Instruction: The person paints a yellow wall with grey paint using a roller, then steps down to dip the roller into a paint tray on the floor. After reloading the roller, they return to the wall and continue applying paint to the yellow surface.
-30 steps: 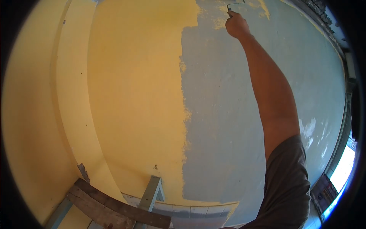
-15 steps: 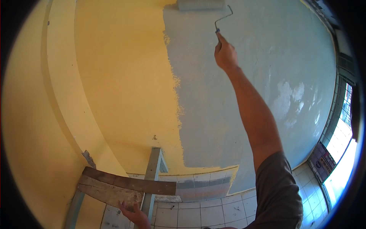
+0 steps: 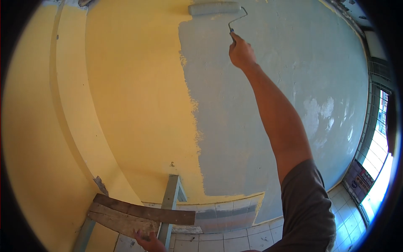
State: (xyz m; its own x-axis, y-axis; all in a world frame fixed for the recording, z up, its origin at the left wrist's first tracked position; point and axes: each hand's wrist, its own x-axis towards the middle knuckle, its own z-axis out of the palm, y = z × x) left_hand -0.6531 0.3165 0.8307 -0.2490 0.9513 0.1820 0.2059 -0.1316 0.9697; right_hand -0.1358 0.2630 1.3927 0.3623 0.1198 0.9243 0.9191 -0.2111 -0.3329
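My right hand (image 3: pixel 242 51), arm stretched up, is wrapped round the handle of a paint roller (image 3: pixel 215 8). The grey-coated roller sleeve lies against the wall near the top of the view, its left end at the border between yellow and grey paint. A bent wire frame joins sleeve to handle. Low in the view, my left hand (image 3: pixel 147 242) has its fingers spread at the front edge of a worn wooden plank (image 3: pixel 121 216), with nothing held in it. The wall's grey paint (image 3: pixel 235 105) has a ragged left edge against the yellow paint (image 3: pixel 134 92).
The plank rests across a grey-green wooden support (image 3: pixel 170 195), with another post (image 3: pixel 83 233) at left. Below are white floor tiles (image 3: pixel 210 245). A yellow corner column (image 3: pixel 75 84) stands left. At right is a bright barred window or door (image 3: pixel 380 126) with a printed sign (image 3: pixel 359 178) beside it.
The view has tilted up a little, so the whole roller sleeve shows now. The roller and my right hand have shifted slightly left. My left hand stays by the plank.
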